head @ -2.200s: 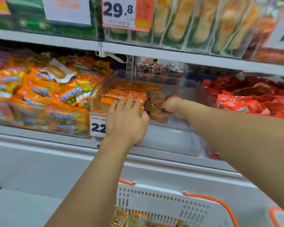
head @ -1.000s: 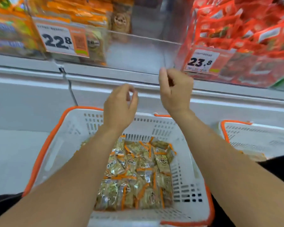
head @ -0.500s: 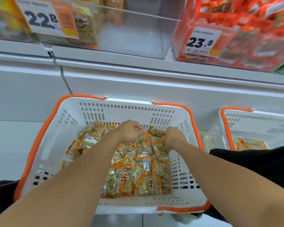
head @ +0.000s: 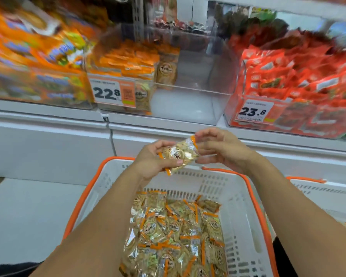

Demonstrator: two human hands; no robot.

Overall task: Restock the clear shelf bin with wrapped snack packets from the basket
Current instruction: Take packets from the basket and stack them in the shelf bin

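Two forearms reach forward over the basket (head: 246,198); the left hand (head: 154,158) grips one packet (head: 179,154) between thumb and curled fingers, palm up, while the right hand (head: 222,149) pinches its orange end, above the heap of packets (head: 176,234), below the bin (head: 188,80)

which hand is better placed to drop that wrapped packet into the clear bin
Left, probably. The left hand already grips the clear orange-edged snack packet, and the clear plastic shelf bin sits above it. The right hand only touches the packet's end.
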